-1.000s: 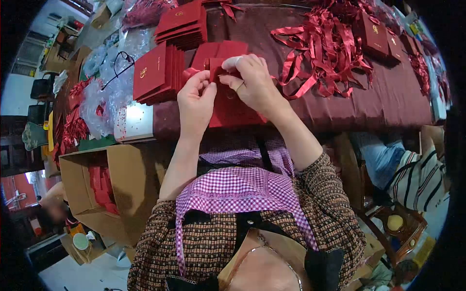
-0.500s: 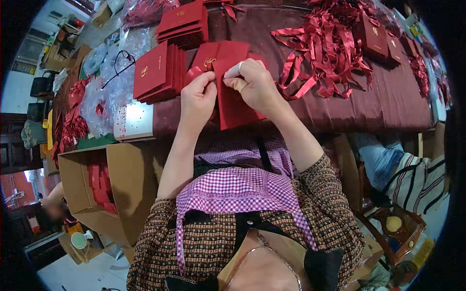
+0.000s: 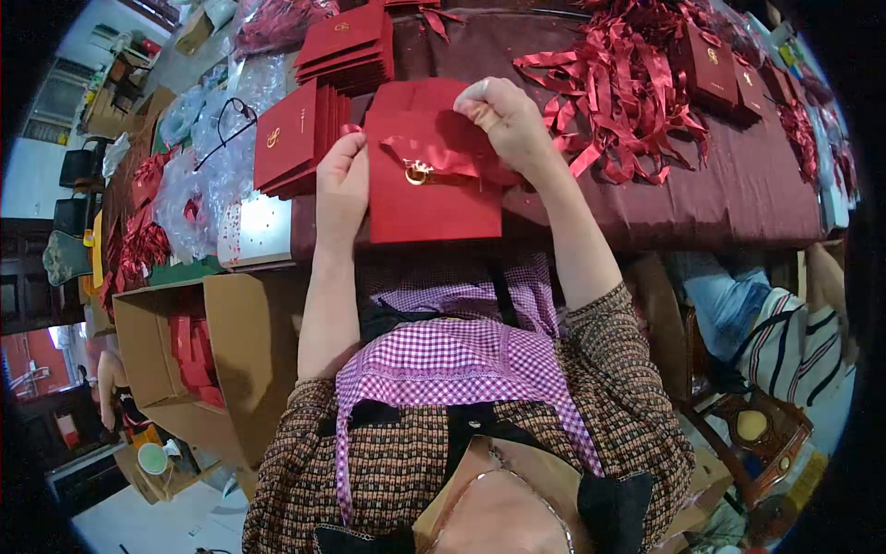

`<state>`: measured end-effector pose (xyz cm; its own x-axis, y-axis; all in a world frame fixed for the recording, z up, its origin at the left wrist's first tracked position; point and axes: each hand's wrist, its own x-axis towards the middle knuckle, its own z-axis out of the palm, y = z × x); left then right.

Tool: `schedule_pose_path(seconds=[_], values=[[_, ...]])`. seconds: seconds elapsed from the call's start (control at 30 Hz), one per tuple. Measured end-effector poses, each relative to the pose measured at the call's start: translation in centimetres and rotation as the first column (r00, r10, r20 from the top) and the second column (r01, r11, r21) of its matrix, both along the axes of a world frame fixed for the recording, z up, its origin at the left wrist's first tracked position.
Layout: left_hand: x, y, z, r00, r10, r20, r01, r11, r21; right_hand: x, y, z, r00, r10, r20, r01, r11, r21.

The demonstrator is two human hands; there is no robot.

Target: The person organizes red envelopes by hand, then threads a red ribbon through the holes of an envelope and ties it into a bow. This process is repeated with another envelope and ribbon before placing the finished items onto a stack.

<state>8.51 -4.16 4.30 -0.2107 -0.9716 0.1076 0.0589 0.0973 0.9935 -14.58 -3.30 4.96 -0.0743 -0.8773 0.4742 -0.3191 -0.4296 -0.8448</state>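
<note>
Facing me upright at the table's front edge is a flat red paper bag [image 3: 434,212] with a gold emblem on its front. A red satin ribbon [image 3: 448,159] runs across it above the emblem. My left hand [image 3: 343,175] is closed on the bag's left edge, a bit of red ribbon showing by the thumb. Near the bag's upper right my right hand [image 3: 508,125] is closed, fingertips pinched together; what lies between them is hidden. A pale covering wraps one of its fingers. Another red piece [image 3: 429,90] shows behind the held bag.
Stacks of red bags [image 3: 288,138] stand at the left, with more [image 3: 343,37] farther back. A tangle of red ribbons [image 3: 637,111] lies to the right. Clear plastic wrap [image 3: 189,175] and a cardboard box [image 3: 245,360] are at the left. At the right is a wooden chair [image 3: 748,443].
The bag has turned from nearly edge-on to front-facing, showing its emblem and ribbon. My left hand moved slightly left, and my right hand moved right and up.
</note>
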Motion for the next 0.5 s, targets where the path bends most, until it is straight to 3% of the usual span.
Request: schedule_pose_path(seconds=[0.03, 0.1, 0.13, 0.23, 0.33, 0.4, 0.47, 0.5], values=[[0.0, 0.0, -0.5, 0.995, -0.016, 0.098, 0.027, 0.993, -0.119, 0.1, -0.2, 0.3, 1.0, 0.002, 0.001, -0.002, 1.0, 0.002], [-1.2, 0.4, -0.4, 0.957, 0.027, 0.288, 0.077, 0.936, -0.343, 0.4, -0.5, 0.7, 0.917, -0.122, -0.38, 0.005, 0.955, -0.295], [-1.6, 0.7, -0.3, 0.953, 0.01, 0.302, 0.106, 0.924, -0.367, 0.8, -0.4, 0.7, 0.915, -0.107, -0.39, -0.002, 0.963, -0.268], [-2.3, 0.7, 0.1, 0.945, -0.024, 0.326, 0.157, 0.908, -0.389, 1.4, -0.3, 1.7, 0.947, 0.079, -0.312, -0.149, 0.967, -0.206], [-2.2, 0.5, -0.2, 0.949, -0.061, 0.31, 0.181, 0.909, -0.375, 1.9, 0.1, 1.8, 0.979, 0.069, -0.192, -0.124, 0.949, -0.291], [-2.3, 0.8, -0.1, 0.964, -0.081, 0.252, 0.163, 0.933, -0.322, 2.0, 0.4, 1.9, 0.987, 0.083, -0.136, -0.112, 0.968, -0.225], [-2.1, 0.9, 0.2, 0.985, -0.103, 0.135, 0.116, 0.989, -0.093, 1.9, 0.7, 1.9, 0.992, 0.091, -0.082, -0.103, 0.982, -0.156], [-2.1, 0.8, 0.4, 0.99, -0.089, 0.111, 0.1, 0.99, -0.099, 1.8, 0.8, 1.8, 0.989, 0.132, -0.072, -0.139, 0.984, -0.109]])
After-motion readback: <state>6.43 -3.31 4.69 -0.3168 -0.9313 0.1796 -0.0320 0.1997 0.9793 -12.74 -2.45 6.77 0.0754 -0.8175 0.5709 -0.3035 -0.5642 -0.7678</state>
